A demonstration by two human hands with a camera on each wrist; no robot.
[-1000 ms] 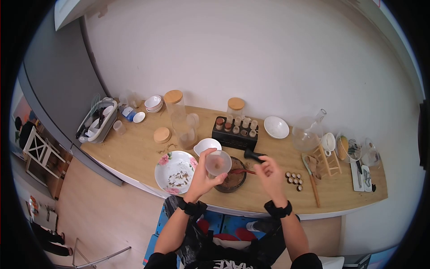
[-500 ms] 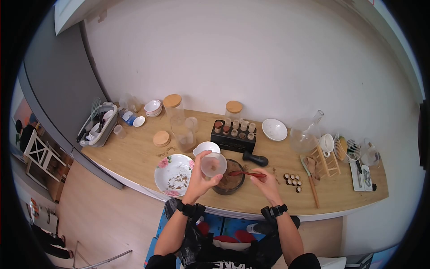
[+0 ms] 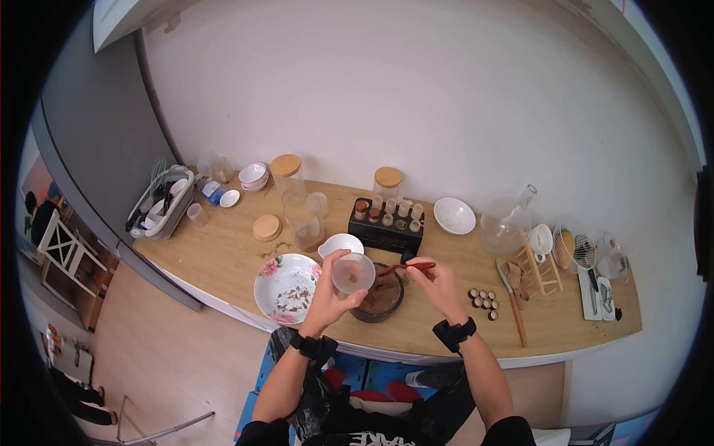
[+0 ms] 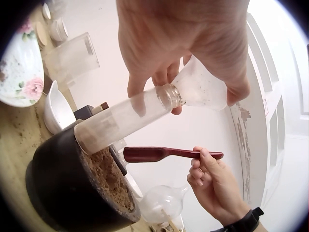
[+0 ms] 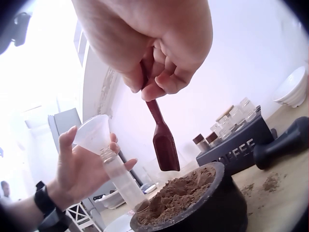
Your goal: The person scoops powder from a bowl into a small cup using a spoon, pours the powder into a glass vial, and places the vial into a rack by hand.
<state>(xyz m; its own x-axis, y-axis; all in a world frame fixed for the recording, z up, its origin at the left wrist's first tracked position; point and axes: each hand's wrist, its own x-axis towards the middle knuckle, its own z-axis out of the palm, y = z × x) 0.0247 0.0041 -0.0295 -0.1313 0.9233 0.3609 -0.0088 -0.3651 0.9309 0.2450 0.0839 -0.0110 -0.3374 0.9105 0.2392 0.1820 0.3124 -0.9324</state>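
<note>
In the left wrist view my left hand (image 4: 183,38) grips a clear tube (image 4: 130,118) and the funnel (image 4: 200,87) set in its mouth. The tube leans, its lower end by the rim of the dark mortar (image 4: 72,188). Brown powder (image 5: 181,193) fills the mortar in the right wrist view. Above it hangs a dark red scoop (image 5: 165,145), its handle pinched by my right hand (image 5: 149,43). From above, the head view shows the left hand (image 3: 327,301) around the funnel (image 3: 353,273), and the right hand (image 3: 440,288) to the right of the mortar.
A floral plate (image 3: 288,316) lies left of the mortar, and a white bowl (image 3: 341,243) behind it. Farther back stands a black rack (image 3: 385,236) of small tubes. Several small caps (image 3: 483,299) and a wooden-handled utensil (image 3: 518,320) are on the right.
My right hand took hold of the red scoop, which had been resting in the mortar, and has lifted its handle. The left hand moved slightly left with the funnel.
</note>
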